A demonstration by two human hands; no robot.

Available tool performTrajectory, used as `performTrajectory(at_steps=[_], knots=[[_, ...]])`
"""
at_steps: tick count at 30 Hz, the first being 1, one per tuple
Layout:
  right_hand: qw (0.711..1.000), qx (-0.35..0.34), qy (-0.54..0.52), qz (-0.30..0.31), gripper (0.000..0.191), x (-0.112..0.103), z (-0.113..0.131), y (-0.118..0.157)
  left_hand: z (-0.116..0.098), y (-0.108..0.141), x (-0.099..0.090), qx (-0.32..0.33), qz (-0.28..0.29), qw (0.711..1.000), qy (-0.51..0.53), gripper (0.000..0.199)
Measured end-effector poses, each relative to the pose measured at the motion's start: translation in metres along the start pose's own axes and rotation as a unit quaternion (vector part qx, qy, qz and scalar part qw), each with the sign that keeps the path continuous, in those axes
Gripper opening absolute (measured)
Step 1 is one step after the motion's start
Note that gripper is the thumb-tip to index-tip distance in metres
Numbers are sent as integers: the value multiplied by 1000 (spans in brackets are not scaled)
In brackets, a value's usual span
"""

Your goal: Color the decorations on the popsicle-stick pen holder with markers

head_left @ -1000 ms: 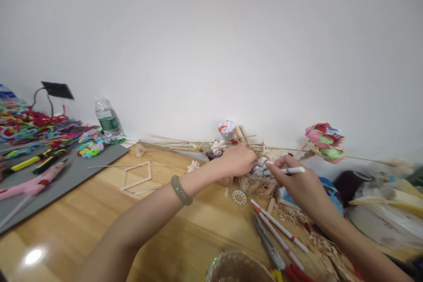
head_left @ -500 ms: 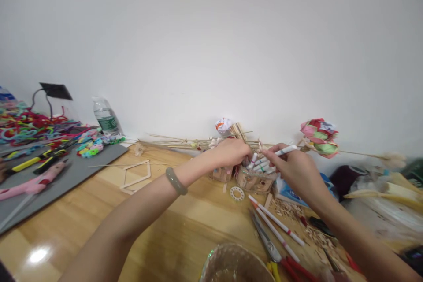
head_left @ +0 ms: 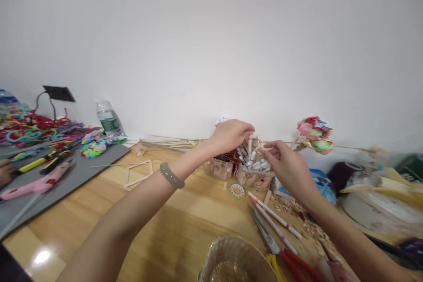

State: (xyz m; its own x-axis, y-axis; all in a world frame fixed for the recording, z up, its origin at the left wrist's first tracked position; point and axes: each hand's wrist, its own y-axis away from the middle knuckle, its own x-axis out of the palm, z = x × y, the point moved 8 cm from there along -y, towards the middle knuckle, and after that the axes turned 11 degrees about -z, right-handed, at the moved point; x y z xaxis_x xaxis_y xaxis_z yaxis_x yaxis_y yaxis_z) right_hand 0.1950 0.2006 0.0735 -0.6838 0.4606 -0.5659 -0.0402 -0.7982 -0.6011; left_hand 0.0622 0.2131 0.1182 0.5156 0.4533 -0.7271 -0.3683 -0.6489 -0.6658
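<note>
My left hand (head_left: 233, 135), with a bangle (head_left: 172, 175) on its wrist, pinches the top of a white marker (head_left: 250, 145) that stands upright over a wood-sided basket (head_left: 255, 179). Several white markers (head_left: 261, 165) lie at a slant in that basket. My right hand (head_left: 288, 163) is at the basket's right rim, its fingertips drawn together. What they hold, if anything, I cannot make out. A second wood-sided basket (head_left: 218, 169) stands just left, partly behind my left forearm.
In front lie two loose markers (head_left: 277, 218), red-handled scissors (head_left: 264, 231), a white ring (head_left: 237, 191) and a woven basket (head_left: 218, 255). A paper flower (head_left: 315, 134) leans right. Left are a pink glue gun (head_left: 39, 183), a bottle (head_left: 109, 118) and another person's hand (head_left: 5, 171).
My left hand has risen slightly, with an upright marker now showing beneath its fingers. The marker that lay across my right hand is no longer there.
</note>
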Motion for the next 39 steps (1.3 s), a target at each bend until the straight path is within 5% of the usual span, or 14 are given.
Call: performTrajectory(at_steps=[3,7,12,15,17,19,24,26,32,39], knots=[[999,-9,-25,-29,21,-15,6,6,3,1,-31,-55,-95,989,99,28],[996,-13,-57,-71,29,-39,14,20,11,21,-64,-178,-206,910,313,20],[985,27,-169,8,35,-52,27,47,-7,63,-68,-296,-211,785,501,14],[906,164,-389,25,35,-59,27,66,-28,88,-62,-330,-176,751,545,13],[814,245,-527,10,32,-62,28,81,-45,102,-57,-329,-124,762,544,13],[779,264,-569,16,24,-64,34,95,-62,115,-56,-302,-81,796,519,12],[831,241,-488,119,23,-52,50,129,-105,137,-64,-147,-7,938,315,17],[845,220,-461,159,27,-46,56,138,-125,144,-62,-54,15,971,234,17],[873,184,-407,196,35,-45,63,145,-142,159,-53,33,-6,995,92,26],[867,159,-417,223,36,-46,67,148,-135,158,-49,-42,101,980,168,26]])
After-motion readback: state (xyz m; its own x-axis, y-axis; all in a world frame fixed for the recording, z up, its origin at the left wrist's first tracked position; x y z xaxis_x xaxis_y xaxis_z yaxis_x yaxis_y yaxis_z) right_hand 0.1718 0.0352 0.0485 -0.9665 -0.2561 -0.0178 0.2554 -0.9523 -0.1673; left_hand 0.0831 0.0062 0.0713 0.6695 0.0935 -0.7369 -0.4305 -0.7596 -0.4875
